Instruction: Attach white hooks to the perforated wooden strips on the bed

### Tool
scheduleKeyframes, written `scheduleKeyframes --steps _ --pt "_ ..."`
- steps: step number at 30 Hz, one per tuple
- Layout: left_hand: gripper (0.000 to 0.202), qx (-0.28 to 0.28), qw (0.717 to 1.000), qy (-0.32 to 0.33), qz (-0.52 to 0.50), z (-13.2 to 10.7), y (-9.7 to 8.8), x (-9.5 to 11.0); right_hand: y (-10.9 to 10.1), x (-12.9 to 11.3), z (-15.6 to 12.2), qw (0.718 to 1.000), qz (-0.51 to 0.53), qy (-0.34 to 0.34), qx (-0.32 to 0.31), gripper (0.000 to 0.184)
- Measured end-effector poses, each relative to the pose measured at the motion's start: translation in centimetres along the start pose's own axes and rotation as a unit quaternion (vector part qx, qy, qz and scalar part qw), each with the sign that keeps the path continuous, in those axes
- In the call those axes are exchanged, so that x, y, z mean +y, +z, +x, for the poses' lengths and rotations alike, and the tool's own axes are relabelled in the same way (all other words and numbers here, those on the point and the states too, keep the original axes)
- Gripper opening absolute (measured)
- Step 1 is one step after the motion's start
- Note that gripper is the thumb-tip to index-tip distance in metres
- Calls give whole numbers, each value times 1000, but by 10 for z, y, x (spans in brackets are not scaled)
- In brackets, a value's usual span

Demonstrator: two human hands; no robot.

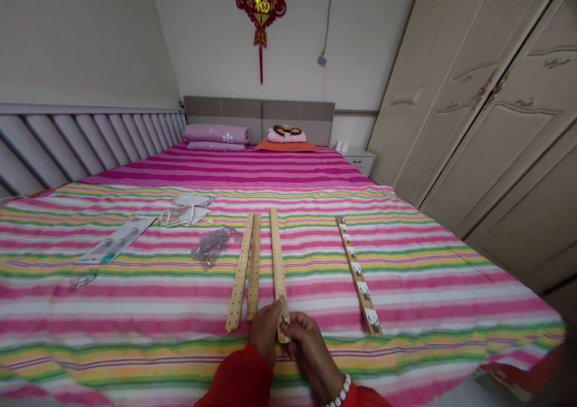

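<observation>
Perforated wooden strip [277,257] held at its near end by both hands

The left hand [265,329] grips the strip's edge, thumb laid on the upper face. Just beside it, the right hand [309,344], with a white beaded bracelet [339,391] at the wrist, pinches a small metal piece [285,320] against the same end; its exact shape is too small to tell. The strip lies lengthwise on the striped cloth [428,293], pointing away from the person.

For good work here, the left hand would do best to press the wood flat and keep its thumb off the holes, since bedding is likely to give under pressure. The right should keep the metal piece square to the face, as a tilt could make it slip.

Close on the left, two more drilled strips [240,269] lie side by side; the nearer one ends right by the left hand and may crowd that elbow. Beyond them sit a clear bag of metal parts [213,246], crumpled packaging [187,208] and a long hook pack [118,240]. Well apart on the right lies a wooden rail with white-backed hooks [357,269]. Farther off are folded purple bedding [216,135], the headboard [297,112] and the wardrobe [451,94].
</observation>
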State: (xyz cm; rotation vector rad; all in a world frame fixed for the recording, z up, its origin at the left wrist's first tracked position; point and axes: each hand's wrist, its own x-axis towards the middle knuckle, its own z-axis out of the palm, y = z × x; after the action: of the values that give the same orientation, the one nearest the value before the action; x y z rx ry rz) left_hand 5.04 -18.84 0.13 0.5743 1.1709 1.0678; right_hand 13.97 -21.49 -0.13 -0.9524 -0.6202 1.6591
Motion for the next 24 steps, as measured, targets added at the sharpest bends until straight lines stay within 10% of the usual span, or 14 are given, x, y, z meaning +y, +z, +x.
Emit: scheduleKeyframes --steps 17,24 --pt "52 -56 992 35 109 -19 -22 2 -21 22 2 997 -56 4 60 39" --pt "42 11 967 139 213 -21 -78 62 -39 10 -9 994 -101 37 24 47"
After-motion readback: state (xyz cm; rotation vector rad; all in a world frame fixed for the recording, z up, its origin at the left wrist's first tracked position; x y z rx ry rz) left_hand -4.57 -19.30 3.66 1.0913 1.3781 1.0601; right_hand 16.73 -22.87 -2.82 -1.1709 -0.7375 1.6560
